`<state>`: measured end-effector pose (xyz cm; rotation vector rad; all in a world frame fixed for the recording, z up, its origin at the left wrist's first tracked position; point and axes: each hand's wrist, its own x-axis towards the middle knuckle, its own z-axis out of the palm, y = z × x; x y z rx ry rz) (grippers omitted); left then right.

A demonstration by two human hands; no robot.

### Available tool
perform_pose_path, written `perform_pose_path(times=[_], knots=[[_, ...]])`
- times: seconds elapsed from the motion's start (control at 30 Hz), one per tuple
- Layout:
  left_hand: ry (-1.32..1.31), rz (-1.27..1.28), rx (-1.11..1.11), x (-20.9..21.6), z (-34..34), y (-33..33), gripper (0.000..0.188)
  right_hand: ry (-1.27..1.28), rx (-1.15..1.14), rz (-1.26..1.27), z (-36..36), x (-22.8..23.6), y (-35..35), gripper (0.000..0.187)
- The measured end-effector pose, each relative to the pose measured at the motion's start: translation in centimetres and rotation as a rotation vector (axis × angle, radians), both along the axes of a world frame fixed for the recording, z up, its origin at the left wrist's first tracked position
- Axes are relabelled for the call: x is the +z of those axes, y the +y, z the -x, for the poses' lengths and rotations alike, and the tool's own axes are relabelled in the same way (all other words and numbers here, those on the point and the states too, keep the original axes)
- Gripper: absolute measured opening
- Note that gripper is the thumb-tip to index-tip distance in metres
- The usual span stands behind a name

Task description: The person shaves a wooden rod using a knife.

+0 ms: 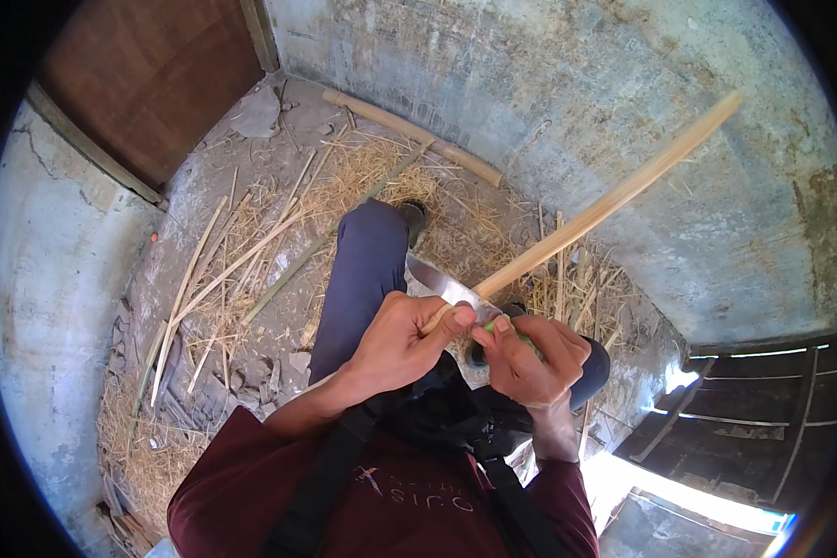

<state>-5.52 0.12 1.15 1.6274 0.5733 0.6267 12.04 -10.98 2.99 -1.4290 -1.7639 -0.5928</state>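
Observation:
A long pale bamboo strip (pixel 614 197) slants up and to the right from between my hands toward the back wall. Its near end is pinched in my left hand (pixel 391 337), thumb on top. My right hand (pixel 535 361) is closed around a knife (pixel 442 285); bits of bright green show between its fingers, apparently the handle. The broad metal blade lies across the strip close to both thumbs, its tip pointing up and left. Both hands are close together above my lap, and the fingers hide part of the strip's end and the handle.
Shavings (pixel 367 172) and several long thin strips (pixel 223 270) litter the floor ahead and left. A thick bamboo pole (pixel 414 137) lies along the stained wall (pixel 530 65). My bent knee (pixel 367 251) is left of the blade. Dark wooden slats (pixel 753 409) stand at right.

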Motion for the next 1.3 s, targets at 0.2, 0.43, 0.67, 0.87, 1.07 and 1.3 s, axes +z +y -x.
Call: perform_pose_path(times=[0.2, 0.43, 0.67, 0.87, 1.07, 1.3], knots=[[0.018, -0.045, -0.009, -0.1, 0.1, 0.4, 0.059, 0.001, 0.004, 0.0, -0.3, 0.3, 0.1, 0.028], [0.046, -0.037, -0.037, 1.0, -0.2, 0.6, 0.045, -0.018, -0.006, -0.007, -1.1, 0.2, 0.3, 0.029], [0.027, -0.07, -0.1, 0.7, 0.0, 0.5, 0.033, -0.009, -0.004, -0.01, -1.6, 0.2, -0.1, 0.027], [0.11, -0.03, -0.07, -0.2, 1.2, 0.4, 0.037, 0.124, -0.16, -0.127, -4.8, 1.1, -0.5, 0.023], [0.116, -0.028, -0.087, -0.5, 1.5, 0.1, 0.04, 0.151, -0.224, -0.136, -6.5, 2.6, -0.7, 0.025], [0.044, 0.042, -0.213, -1.7, 1.7, 0.9, 0.034, 0.463, -0.221, -0.166, -7.5, 1.2, -0.7, 0.022]])
